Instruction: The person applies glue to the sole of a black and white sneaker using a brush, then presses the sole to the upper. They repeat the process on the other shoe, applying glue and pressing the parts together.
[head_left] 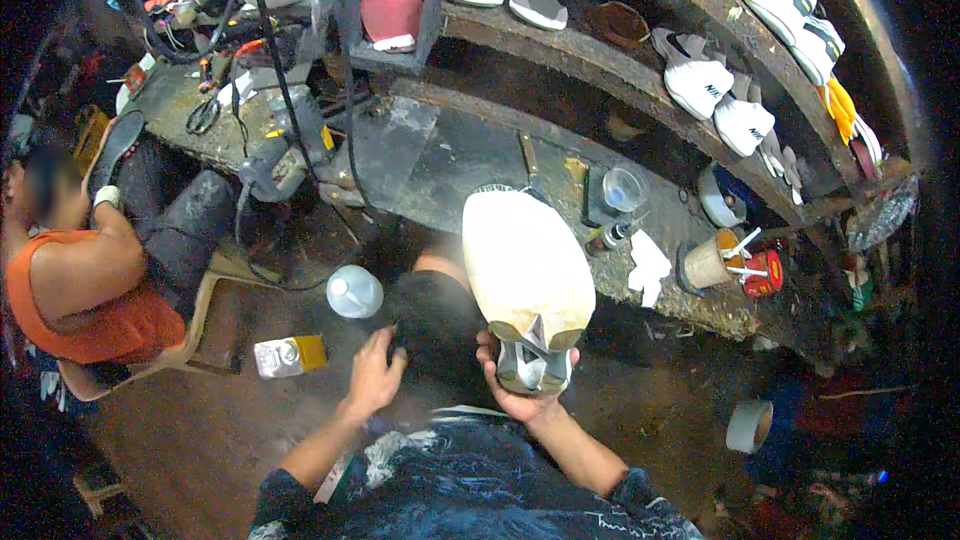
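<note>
A shoe point(525, 260) with a broad cream-white sole rests in my right hand point(520, 402), its sole turned up and its heel end toward me. My fingers and thumb wrap round the grey and beige heel end from both sides. The shoe's far end reaches over the front edge of the workbench point(440, 165). Beside my dark-clothed thigh, my left hand point(376, 375) holds nothing, its fingers loosely bent and the thumb apart from them. A whitish plastic jug point(355, 292) stands just beyond that hand.
On the bench lie a knife point(528, 155), a clear bowl point(622, 188), a small bottle point(608, 236), white paper point(648, 265) and a cup point(712, 260). Shoes point(700, 85) line the shelves behind. A metal can point(290, 355) stands left. A co-worker point(90, 285) sits there holding a dark sole.
</note>
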`<act>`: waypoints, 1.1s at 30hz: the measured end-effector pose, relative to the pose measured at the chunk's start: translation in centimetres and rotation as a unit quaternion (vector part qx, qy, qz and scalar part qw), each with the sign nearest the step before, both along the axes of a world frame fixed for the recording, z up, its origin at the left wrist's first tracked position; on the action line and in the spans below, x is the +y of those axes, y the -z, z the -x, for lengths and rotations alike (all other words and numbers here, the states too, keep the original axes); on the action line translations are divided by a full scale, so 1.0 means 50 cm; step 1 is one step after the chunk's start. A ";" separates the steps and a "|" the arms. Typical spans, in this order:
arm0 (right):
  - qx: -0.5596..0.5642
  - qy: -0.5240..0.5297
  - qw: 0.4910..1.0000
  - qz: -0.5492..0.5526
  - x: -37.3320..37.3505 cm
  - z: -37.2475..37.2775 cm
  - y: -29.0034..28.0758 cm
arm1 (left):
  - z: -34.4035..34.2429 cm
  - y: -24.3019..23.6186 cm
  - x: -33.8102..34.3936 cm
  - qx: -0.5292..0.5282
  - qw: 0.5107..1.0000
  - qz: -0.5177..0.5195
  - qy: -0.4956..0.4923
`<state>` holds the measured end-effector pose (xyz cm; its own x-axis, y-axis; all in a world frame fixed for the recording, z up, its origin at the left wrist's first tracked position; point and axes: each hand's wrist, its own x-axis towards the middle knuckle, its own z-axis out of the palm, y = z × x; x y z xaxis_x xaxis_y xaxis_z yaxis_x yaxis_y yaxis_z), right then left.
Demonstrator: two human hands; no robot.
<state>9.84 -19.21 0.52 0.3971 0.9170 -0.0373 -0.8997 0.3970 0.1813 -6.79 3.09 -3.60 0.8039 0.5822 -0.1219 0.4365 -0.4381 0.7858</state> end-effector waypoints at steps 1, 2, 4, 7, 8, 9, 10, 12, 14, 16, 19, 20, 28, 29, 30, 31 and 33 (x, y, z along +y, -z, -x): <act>-0.008 -0.004 1.000 0.003 0.000 -0.005 0.002 | -0.019 -0.043 0.007 -0.032 0.999 -0.015 0.018; -0.014 -0.002 1.000 0.003 -0.002 -0.007 0.005 | -0.032 -0.086 0.014 -0.101 0.994 0.028 0.036; -0.029 0.004 0.999 0.027 -0.003 -0.012 0.012 | -0.067 -0.161 0.026 -0.175 0.979 0.101 0.041; -0.073 0.023 0.996 0.048 -0.010 -0.016 0.028 | -0.144 -0.237 0.012 -0.280 0.955 0.098 0.016; -0.102 0.026 0.991 0.079 -0.018 -0.018 0.033 | -0.161 -0.259 0.011 -0.304 0.940 0.153 0.011; -0.128 0.046 0.984 0.117 -0.028 -0.021 0.038 | -0.174 -0.279 0.010 -0.323 0.923 0.209 0.007; -0.162 0.060 0.970 0.173 -0.042 -0.026 0.041 | -0.183 -0.295 0.007 -0.338 0.903 0.266 0.002; -0.196 0.101 0.947 0.234 -0.067 -0.037 0.051 | -0.189 -0.322 0.000 -0.357 0.875 0.323 0.048; -0.230 0.122 0.927 0.270 -0.092 -0.050 0.062 | -0.179 -0.337 -0.015 -0.362 0.837 0.397 0.106; -0.265 0.176 0.908 0.271 -0.106 -0.062 0.075 | -0.171 -0.340 -0.030 -0.351 0.833 0.400 0.151; -0.316 0.179 0.907 0.214 -0.110 -0.079 0.096 | -0.167 -0.332 -0.053 -0.367 0.836 0.368 0.174; -0.325 0.182 0.907 0.196 -0.111 -0.083 0.102 | -0.167 -0.329 -0.060 -0.373 0.842 0.347 0.177; -0.464 0.110 0.792 0.381 -0.163 -0.135 0.079 | -0.177 -0.298 -0.064 -0.394 0.820 0.413 0.037; -0.488 0.089 0.763 0.415 -0.167 -0.137 0.061 | -0.180 -0.292 -0.059 -0.403 0.806 0.433 0.017; -0.493 0.077 0.752 0.431 -0.165 -0.136 0.041 | -0.181 -0.287 -0.054 -0.414 0.788 0.455 -0.005; -0.498 0.075 0.744 0.440 -0.159 -0.132 0.018 | -0.182 -0.280 -0.049 -0.425 0.770 0.476 -0.026; -0.463 0.070 0.776 0.422 -0.135 -0.118 -0.027 | -0.175 -0.270 -0.034 -0.363 0.820 0.439 -0.064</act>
